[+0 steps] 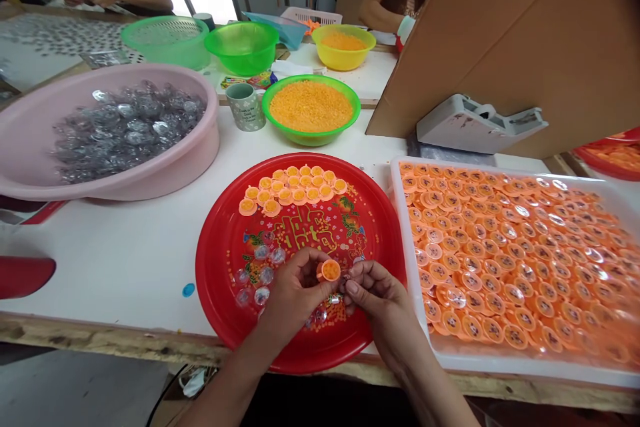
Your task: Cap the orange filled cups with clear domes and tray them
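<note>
My left hand (pixel 295 290) pinches a small orange cup (pixel 330 271) filled with orange beads, held over the red plate (pixel 223 260). My right hand (pixel 377 293) is closed right beside it, fingertips pinched on something small I cannot make out. Rows of filled orange cups (pixel 293 188) line the plate's far side. Clear plastic lids (pixel 260 272) lie loose on the plate to the left of my hands, with spilled beads under them.
A white tray (pixel 400 213) packed with capped orange cups sits at the right. A pink basin (pixel 150 170) of clear lids is at the left; a green bowl (pixel 313 137) of beads and a mug (pixel 245 107) stand behind. Cardboard (pixel 500 33) and a tape dispenser (pixel 475 123) are at the back right. Other people work at the far side.
</note>
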The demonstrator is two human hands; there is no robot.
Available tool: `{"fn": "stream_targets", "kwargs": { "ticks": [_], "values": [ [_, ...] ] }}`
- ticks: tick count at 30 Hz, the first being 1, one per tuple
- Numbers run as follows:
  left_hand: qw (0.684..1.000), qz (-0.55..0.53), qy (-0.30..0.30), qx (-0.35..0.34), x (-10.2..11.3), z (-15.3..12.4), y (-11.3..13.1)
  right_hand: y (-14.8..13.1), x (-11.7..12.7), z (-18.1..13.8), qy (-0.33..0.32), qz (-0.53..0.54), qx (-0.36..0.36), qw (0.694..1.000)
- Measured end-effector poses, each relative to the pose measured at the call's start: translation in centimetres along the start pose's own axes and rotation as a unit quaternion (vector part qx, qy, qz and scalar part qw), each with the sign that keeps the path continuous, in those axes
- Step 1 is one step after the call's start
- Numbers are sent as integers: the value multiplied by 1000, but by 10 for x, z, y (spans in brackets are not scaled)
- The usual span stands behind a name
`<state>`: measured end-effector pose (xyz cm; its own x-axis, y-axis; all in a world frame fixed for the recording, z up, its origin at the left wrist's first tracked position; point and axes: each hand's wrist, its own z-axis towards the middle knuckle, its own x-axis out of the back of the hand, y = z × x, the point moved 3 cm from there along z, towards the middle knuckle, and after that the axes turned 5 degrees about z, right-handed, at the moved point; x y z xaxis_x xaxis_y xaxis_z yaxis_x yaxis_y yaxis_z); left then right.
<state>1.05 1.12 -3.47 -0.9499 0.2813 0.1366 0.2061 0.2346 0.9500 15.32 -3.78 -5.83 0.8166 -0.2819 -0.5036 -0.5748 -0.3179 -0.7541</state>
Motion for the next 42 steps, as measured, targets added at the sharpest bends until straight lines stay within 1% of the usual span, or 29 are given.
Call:
{"fn": "stream_targets", "kwargs": {
  "ticks": [3, 5, 7, 8, 10, 13, 15, 19, 23, 30, 36, 39, 42],
  "values": [
    [1000, 4, 20, -11, -2, 0, -7, 4, 1, -1, -9, -6, -6, 1000],
    [999, 22, 21, -36, -2, 0, -9, 4, 2, -1, -8, -6, -5, 1000],
    [998, 31, 21, -54, -3, -1, -10, 3, 3, -1, -2, 23, -9, 1000],
    [999, 18, 15, -49, -4, -1, -10, 3, 3, 0, 2, 43, -16, 999],
    [998, -53, -20, -3, -6, -3, -13, 4, 3, 1, 9, 78, -38, 996],
    [976, -185, -89, 73, -11, -8, -14, 6, 4, 2, 23, 100, -57, 993],
    [963, -231, -102, 96, -12, -10, -12, 7, 6, 3, 34, 98, -55, 993],
    [962, -239, -65, 118, -10, -12, -13, 8, 7, 3, 40, 64, -31, 997],
    [971, -216, -27, 102, -10, -12, -16, 8, 6, 1, 41, 0, 6, 999],
    [977, -197, 8, 83, -15, -13, -16, 7, 7, 0, 62, -96, 59, 992],
    [980, -186, 12, 72, -21, -15, -20, 6, 2, 1, 85, -120, 80, 986],
    [970, -228, 35, 76, -22, -16, -21, 7, 0, 1, 94, -132, 99, 982],
    [943, -317, 30, 93, -22, -16, -19, 9, 0, 0, 82, -151, 102, 980]
  ]
}}
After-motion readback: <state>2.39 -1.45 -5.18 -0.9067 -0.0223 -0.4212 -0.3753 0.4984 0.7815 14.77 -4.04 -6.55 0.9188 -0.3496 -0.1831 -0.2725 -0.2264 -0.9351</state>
